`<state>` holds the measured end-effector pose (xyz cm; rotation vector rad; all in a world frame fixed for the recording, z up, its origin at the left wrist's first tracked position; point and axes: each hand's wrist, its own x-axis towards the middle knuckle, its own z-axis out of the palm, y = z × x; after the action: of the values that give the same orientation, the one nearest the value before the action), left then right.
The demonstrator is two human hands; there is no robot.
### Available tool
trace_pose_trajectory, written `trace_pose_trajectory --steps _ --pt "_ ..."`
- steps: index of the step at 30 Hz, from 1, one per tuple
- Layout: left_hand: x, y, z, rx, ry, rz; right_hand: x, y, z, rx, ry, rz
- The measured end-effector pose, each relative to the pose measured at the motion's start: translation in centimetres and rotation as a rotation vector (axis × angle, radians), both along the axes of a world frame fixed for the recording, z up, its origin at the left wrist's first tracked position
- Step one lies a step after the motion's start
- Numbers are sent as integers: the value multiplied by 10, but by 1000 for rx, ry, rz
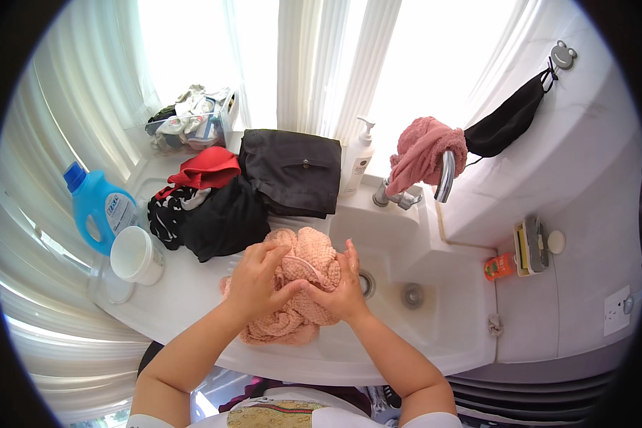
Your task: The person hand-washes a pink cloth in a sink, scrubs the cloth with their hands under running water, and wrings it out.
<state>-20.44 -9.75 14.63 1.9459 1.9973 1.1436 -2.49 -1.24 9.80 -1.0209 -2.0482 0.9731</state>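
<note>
A bunched peach towel (pixel 284 327) with a bumpy weave lies at the left rim of the sink and partly hangs over the basin. From its left side my left hand (pixel 257 279) grips it, fingers bent over the top. My right hand (pixel 344 291) holds the right side, with its fingers stretched up along the cloth. Both thumbs point inward and come close together over the front of the bundle. Folds of the towel hide part of what lies beneath my hands.
The white sink (pixel 446 335) has a drain (pixel 412 295). A pink cloth (pixel 428 146) drapes over the faucet (pixel 446 178). Dark clothes (pixel 225 217), a folded black garment (pixel 292 171), a pump bottle (pixel 358 160), a blue detergent bottle (pixel 96 207) and a white tub (pixel 135 255) stand around.
</note>
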Motion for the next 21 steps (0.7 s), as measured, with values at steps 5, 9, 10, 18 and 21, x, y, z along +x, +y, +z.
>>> trace_pose_trajectory --steps 5,9,10,18,21 --pt "-17 70 -67 -247 56 -23 -13 -7 -18 -25 -57 -13" --pt "15 87 -48 -253 132 -151 -4 -15 -51 -414 322 -208" --pt "21 91 -45 -277 132 -161 -3 -13 -59 -498 417 -240" --pt "46 116 -55 -240 196 -297 -1 -9 -101 -581 804 -453" --pt "53 127 -63 -219 231 -311 4 -7 -134 -606 860 -487"
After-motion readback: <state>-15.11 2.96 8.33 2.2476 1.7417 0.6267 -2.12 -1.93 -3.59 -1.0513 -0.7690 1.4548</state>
